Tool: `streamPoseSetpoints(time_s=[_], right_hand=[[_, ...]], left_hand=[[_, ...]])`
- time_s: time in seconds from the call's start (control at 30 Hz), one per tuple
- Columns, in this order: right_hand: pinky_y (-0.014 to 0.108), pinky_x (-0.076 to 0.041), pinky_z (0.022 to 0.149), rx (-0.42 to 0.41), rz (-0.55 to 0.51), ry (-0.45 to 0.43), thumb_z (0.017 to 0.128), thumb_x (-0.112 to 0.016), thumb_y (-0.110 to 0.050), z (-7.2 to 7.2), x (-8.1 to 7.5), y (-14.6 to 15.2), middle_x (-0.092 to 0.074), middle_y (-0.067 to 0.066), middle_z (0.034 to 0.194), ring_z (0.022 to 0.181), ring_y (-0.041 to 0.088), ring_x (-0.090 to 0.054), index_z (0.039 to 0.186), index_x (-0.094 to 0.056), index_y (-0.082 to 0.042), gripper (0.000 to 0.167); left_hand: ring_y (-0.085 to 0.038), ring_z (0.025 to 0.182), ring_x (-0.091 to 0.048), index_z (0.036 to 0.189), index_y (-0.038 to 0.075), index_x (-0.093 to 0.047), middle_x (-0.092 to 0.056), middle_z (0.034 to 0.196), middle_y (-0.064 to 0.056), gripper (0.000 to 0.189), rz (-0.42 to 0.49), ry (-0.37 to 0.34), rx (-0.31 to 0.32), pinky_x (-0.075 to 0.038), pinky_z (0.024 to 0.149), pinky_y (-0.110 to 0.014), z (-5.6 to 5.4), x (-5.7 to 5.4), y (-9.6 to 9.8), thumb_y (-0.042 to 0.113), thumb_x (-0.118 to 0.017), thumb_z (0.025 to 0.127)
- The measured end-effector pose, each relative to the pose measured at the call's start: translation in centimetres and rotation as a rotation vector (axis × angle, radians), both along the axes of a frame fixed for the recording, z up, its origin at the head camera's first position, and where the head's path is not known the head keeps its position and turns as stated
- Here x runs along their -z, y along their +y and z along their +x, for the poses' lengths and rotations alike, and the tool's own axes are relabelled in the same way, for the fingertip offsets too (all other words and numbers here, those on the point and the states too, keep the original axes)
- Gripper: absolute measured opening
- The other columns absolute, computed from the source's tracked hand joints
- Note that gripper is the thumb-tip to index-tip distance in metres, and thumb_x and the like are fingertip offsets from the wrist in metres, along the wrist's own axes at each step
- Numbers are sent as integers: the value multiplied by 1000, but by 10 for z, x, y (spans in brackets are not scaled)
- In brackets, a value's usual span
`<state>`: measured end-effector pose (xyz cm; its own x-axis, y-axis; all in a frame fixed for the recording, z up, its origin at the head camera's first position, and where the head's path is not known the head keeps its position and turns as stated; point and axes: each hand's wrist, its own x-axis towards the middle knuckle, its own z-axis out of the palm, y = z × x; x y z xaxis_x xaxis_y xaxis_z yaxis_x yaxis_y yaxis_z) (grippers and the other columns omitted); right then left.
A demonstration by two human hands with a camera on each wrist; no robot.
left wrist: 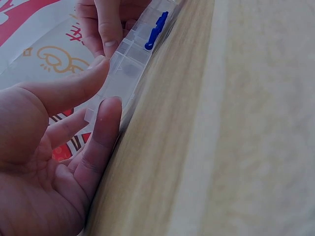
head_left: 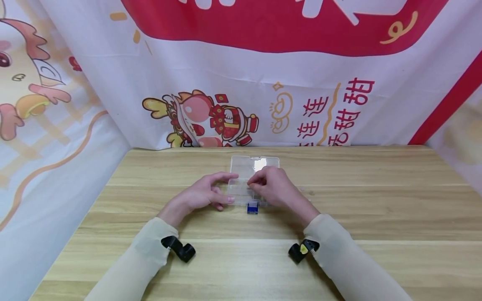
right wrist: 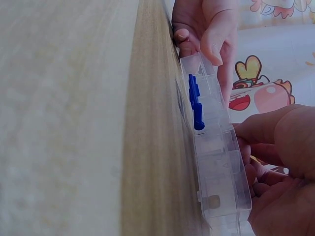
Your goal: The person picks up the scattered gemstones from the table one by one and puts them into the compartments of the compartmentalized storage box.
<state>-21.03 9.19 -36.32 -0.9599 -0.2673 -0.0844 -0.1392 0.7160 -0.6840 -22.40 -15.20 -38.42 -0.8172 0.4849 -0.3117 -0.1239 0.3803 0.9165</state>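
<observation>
A clear plastic compartment box (head_left: 235, 192) lies on the wooden table, its lid (head_left: 241, 165) raised at the back. A blue latch (head_left: 252, 207) hangs at its front edge. My left hand (head_left: 201, 193) grips the box's left end, the thumb at the front corner and the index finger along the back. Over the middle compartments, my right hand (head_left: 272, 187) has thumb and index finger pinched together, with a tiny orange spot at their tips. One small brownish thing (right wrist: 214, 201) shows through a compartment wall in the right wrist view.
Small pale things (head_left: 311, 193) lie on the wooden table (head_left: 369, 200) to the right of my right hand. A printed cloth (head_left: 233, 62) hangs behind the table's back edge and along its sides.
</observation>
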Motion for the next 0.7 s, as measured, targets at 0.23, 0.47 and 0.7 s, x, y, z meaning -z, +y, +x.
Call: streamPoseSetpoints(time_s=[0.23, 0.47, 0.7], right_hand=[[31, -58, 84, -7, 1, 7, 101, -74, -18, 0, 0, 0, -71, 1, 104, 92, 19, -63, 110, -83, -17, 13], [31, -58, 84, -15, -12, 6, 101, -74, -19, 0, -1, 2, -72, 0, 103, 92, 18, -63, 111, -82, -17, 13], [33, -56, 86, -41, -69, -20, 102, -73, -24, -1, -8, 14, -72, -2, 107, 98, 21, -61, 114, -81, -22, 15]], left_hand=[[-18, 74, -66, 157, 29, -51, -42, 162, -8, 71, 3, -2, -1, -63, 74, -28, -1, 1, 0, 16, -81, 95], [-19, 75, -66, 157, 30, -51, -43, 162, -7, 69, -10, -2, 2, -63, 75, -28, -1, 0, -1, 18, -81, 96], [-18, 75, -66, 158, 28, -51, -42, 163, -8, 70, 3, -5, 3, -63, 74, -28, 0, 0, 0, 16, -80, 95]])
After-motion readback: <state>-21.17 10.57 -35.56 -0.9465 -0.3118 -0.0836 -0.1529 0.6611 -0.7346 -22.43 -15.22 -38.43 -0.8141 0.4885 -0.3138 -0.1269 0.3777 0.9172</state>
